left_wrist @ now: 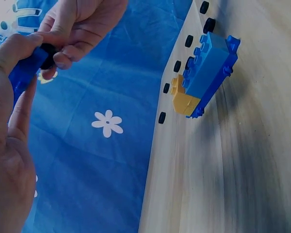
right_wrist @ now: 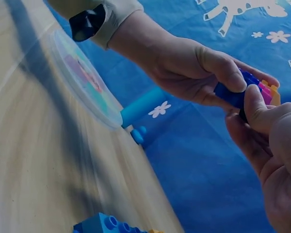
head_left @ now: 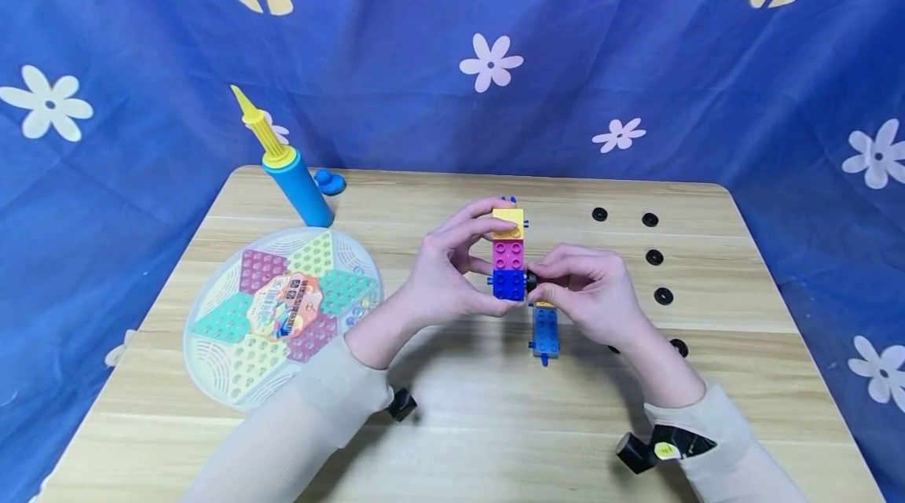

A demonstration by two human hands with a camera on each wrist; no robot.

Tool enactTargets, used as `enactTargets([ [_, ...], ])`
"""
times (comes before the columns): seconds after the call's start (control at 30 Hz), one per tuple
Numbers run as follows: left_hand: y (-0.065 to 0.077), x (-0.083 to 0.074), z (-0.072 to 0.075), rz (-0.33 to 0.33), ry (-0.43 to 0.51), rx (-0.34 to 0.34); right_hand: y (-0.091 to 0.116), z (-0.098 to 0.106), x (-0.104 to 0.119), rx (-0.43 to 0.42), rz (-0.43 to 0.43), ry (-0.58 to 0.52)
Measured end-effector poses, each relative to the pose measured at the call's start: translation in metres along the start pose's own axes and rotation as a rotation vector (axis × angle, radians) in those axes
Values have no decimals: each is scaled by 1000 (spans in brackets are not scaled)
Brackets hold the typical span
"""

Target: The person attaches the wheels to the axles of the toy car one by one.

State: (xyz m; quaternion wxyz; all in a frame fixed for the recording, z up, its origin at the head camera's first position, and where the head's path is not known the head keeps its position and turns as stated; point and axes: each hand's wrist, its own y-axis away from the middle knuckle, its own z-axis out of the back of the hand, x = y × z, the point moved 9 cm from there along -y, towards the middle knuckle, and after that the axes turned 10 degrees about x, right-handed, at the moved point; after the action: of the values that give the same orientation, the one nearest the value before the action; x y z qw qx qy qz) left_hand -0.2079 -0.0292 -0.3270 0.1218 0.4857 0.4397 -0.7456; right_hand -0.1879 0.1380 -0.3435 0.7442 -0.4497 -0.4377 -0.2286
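Yellow, pink and blue, the brick model was gripped by the left hand above the table. The right hand pinched a black wheel against its dark-blue end, near a blue-and-yellow brick piece standing below.

Flowered blue cloth, game board and toy bricks suggest a play corner

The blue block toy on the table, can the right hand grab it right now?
Probably not just yet: the right hand is pinching a black wheel beside the colorful blocks in the left hand. Once free, it could likely reach; nothing seems to block the blue block toy.
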Motion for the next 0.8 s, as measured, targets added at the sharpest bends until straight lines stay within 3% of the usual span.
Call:
enactTargets([
  [0.2,1,3,-2,-7,30,-16,1,0,-13,-5,-2,-195],
  [0.5,3,4,-4,-14,66,-37,0,-2,-7,54,42,-213],
  [0.8,0,2,-12,-48,71,8,3,-5,-24,215,-119,-217],
])
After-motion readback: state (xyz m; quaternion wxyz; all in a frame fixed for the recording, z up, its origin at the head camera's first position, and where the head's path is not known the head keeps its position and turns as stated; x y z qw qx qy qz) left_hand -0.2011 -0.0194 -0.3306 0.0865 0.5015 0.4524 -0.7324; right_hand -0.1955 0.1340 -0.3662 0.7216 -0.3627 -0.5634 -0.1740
